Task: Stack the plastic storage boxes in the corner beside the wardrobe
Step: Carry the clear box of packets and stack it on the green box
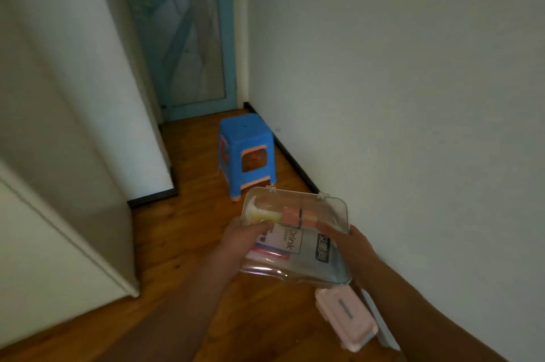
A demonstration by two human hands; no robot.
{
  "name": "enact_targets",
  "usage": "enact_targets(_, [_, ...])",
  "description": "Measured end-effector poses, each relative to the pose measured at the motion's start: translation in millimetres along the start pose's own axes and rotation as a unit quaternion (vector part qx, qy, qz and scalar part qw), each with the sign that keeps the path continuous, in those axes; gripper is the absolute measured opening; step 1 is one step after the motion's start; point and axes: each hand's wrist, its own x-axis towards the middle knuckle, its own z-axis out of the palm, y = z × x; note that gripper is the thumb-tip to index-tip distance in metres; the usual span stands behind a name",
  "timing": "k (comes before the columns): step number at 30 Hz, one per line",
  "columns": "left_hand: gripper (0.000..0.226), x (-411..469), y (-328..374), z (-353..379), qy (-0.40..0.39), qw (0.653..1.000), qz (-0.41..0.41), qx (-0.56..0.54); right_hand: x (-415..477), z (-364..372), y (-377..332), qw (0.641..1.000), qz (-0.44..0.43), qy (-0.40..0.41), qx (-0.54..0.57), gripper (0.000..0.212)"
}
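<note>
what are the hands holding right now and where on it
Both hands hold one clear plastic storage box above the floor: the left hand has its grip on the box's left side, the right hand on its right side.

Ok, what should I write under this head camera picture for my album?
Both hands, left and right, carry a clear box above a pink box near a blue stool.
</note>
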Motion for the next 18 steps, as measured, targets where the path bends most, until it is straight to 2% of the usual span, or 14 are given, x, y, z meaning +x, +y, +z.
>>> enact_targets(3, [0.033,-15,-2,-48,0.024,0.999,-0.004,-0.026,-2,47,-8,1.000,-0.009,-0.025,0.006,0.054])
enact_targets(7, [0.031,-33,-7,-109,0.047,0.998,-0.001,-0.042,-12,108,-16,0.998,-0.020,-0.063,0.001,0.038])
enact_targets(13, [0.035,-59,-21,-197,0.109,0.991,0.020,-0.080,-27,197,-29,0.991,-0.040,-0.125,-0.037,0.033])
enact_targets(18, [0.041,-75,-36,-255,0.156,0.982,0.024,-0.104,-33,260,-39,0.979,-0.041,-0.184,-0.076,0.039])
